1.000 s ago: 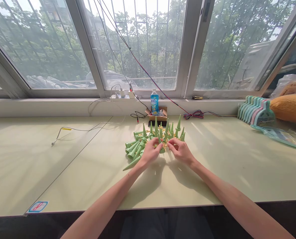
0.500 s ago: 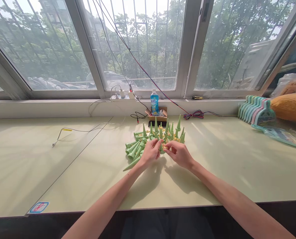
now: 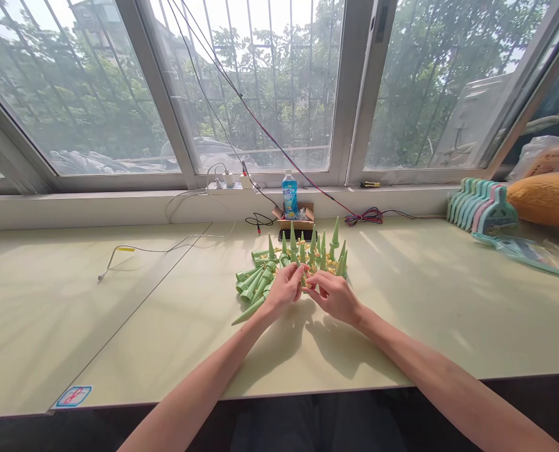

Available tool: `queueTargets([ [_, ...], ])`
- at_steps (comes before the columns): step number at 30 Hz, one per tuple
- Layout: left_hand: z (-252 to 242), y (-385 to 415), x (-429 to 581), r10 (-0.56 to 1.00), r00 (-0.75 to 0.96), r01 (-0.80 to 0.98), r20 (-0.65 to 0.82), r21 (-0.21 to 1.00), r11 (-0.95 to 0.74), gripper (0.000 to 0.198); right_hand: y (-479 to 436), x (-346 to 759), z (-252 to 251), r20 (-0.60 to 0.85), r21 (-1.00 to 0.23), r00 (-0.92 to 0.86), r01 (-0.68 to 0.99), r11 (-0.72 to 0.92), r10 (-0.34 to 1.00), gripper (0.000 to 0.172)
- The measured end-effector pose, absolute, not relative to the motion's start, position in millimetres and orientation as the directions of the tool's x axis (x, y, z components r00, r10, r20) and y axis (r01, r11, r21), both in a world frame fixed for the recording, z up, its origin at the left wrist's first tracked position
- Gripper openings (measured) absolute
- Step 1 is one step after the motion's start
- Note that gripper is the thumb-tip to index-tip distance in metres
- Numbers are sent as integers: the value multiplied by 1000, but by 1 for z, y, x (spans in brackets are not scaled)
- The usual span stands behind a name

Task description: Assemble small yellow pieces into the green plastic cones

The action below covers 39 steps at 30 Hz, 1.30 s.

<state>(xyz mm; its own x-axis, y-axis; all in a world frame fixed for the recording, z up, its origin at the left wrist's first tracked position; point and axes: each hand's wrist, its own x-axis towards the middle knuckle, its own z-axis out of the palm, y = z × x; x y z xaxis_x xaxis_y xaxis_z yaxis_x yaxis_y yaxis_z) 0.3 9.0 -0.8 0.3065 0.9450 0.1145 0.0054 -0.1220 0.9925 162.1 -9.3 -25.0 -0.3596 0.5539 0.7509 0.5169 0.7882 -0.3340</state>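
My left hand (image 3: 283, 292) and my right hand (image 3: 334, 296) meet at the middle of the pale green table (image 3: 401, 301), fingertips pinched together around a small green cone piece (image 3: 302, 279) with a yellowish bit beside it. Behind my fingers several green cones stand upright (image 3: 314, 246) among small yellow parts. More green cones lie flat in a pile (image 3: 255, 282) just left of my left hand. What my right fingers pinch is too small to name.
A blue-labelled bottle (image 3: 289, 194) and a small cardboard box (image 3: 294, 221) stand at the windowsill. Cables (image 3: 175, 242) trail across the left of the table. At the far right stand pastel plastic pieces (image 3: 481, 207), a clear bag (image 3: 519, 251) and an orange cushion (image 3: 545, 198).
Both hands have closed in on each other; my right hand has shifted slightly left and its fingertips now touch the piece that my left hand holds.
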Motion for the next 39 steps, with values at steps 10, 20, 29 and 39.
queueTargets([
  [10, 2, 7, 2, 938, 303, -11, 168, 985, -173, 39, -6, 159, -31, 805, -231, -300, 637, 736, 512, 25],
  [20, -2, 8, 0, 935, 223, 73, 276, 952, -298, 38, -2, 160, -33, 704, -416, -197, 665, 621, 682, 34],
  [29, -2, 8, -1, 889, 234, 184, 394, 880, -438, 39, 0, 161, -32, 633, -469, -229, 646, 602, 739, 49],
  [39, -2, 8, -3, 904, 172, 228, 391, 877, -423, 40, -4, 163, -24, 609, -584, -241, 509, 633, 756, 23],
])
